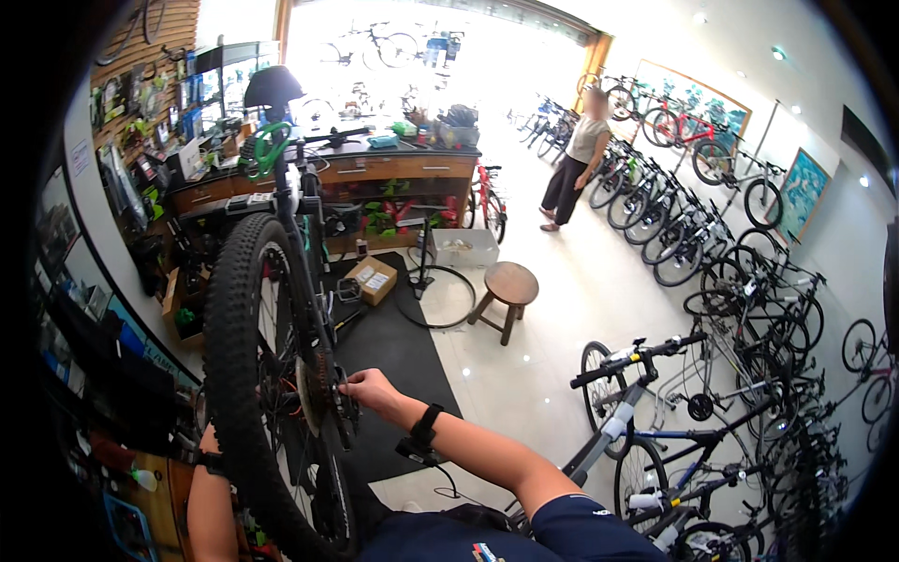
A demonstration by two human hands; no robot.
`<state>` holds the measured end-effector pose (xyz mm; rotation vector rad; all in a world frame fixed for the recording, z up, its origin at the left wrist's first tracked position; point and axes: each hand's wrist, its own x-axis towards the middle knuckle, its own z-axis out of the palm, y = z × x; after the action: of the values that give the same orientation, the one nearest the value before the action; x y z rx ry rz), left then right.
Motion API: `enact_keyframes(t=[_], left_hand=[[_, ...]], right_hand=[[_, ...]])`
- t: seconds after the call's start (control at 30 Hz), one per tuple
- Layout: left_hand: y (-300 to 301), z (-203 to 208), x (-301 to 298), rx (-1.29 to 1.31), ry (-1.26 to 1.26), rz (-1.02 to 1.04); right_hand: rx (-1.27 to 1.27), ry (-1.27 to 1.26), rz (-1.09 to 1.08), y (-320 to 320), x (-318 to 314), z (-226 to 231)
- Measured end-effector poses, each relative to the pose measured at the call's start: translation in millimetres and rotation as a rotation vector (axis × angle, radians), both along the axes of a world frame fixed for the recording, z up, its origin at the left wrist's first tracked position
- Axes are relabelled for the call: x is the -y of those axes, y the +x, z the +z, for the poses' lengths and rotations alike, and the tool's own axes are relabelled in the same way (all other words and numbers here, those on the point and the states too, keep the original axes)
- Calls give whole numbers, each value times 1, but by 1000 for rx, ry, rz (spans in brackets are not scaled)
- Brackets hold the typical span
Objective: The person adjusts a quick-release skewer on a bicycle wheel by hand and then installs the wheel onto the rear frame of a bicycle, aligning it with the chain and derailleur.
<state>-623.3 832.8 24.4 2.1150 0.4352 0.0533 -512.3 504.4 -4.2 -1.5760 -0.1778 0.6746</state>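
Note:
Right in front of me, a raised bicycle shows its rear wheel (234,309) with a black knobby tyre. Its black saddle (272,87) is farther off at the top. My right hand (372,390) is on the right side of the wheel by the hub, fingers pinched together at the rear derailleur (347,417). What lies between those fingertips is too small to make out. My left forearm (212,506) comes up on the wheel's left side. Tyre and spokes hide most of the left hand, so its grip does not show.
A wooden stool (511,284), a small cardboard box (372,280) and a white bin (465,247) stand beyond the wheel. A wooden counter (393,169) is behind them. Bicycles (655,211) line the right side, some close to my right arm. A person (576,155) stands near them.

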Motion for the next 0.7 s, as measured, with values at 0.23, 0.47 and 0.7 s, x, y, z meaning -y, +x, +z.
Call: enact_keyframes(t=[0.23, 0.47, 0.7], left_hand=[[10, 45, 50, -181, -271, 105], [11, 3, 8, -260, -146, -4], [3, 1, 10, -183, -196, 4]], right_hand=[[44, -2, 2, -6, 9, 18], [206, -16, 153, -2, 7, 23], [291, -128, 162, 3, 3, 28]])
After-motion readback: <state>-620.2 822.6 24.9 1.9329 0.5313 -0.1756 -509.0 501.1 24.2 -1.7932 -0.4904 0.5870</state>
